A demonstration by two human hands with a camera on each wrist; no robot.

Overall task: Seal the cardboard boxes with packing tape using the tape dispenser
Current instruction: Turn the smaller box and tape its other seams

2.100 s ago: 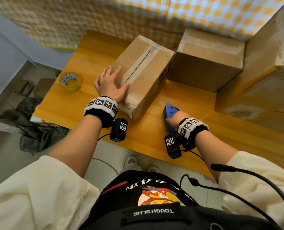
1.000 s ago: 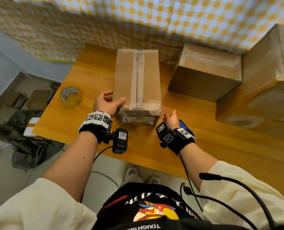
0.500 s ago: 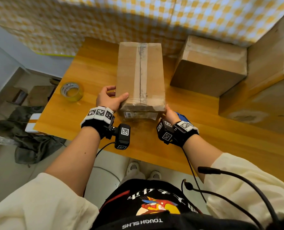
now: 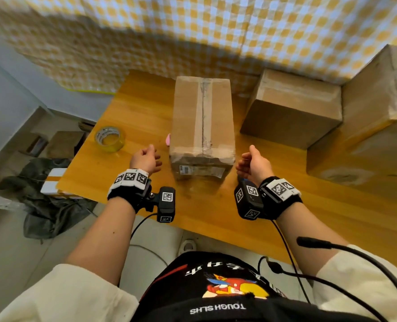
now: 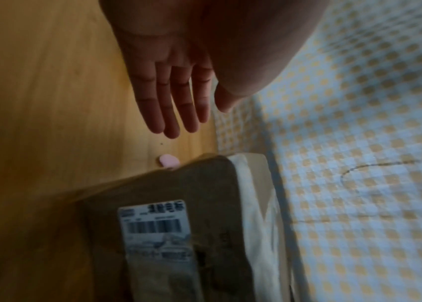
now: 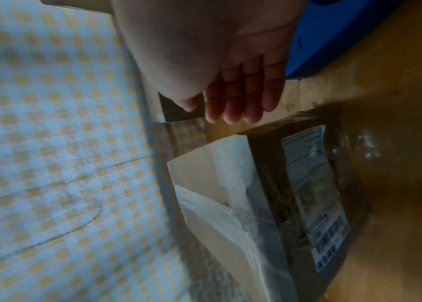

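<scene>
Both hands — left hand (image 4: 145,159), right hand (image 4: 254,165) — have released the box (image 4: 202,126), fingers relaxed, above the wooden table (image 4: 134,108).

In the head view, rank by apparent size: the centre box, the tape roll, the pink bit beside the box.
1. centre box, by far the largest
2. tape roll
3. pink bit, only a sliver showing at the box's left edge

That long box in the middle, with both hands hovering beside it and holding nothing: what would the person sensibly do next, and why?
Probably reach the right hand down for the blue tape dispenser, which lies on the table just beside and under that hand. Both it and the left hand are open and off the long box, which sits squared up, its top seam facing the person.
</scene>
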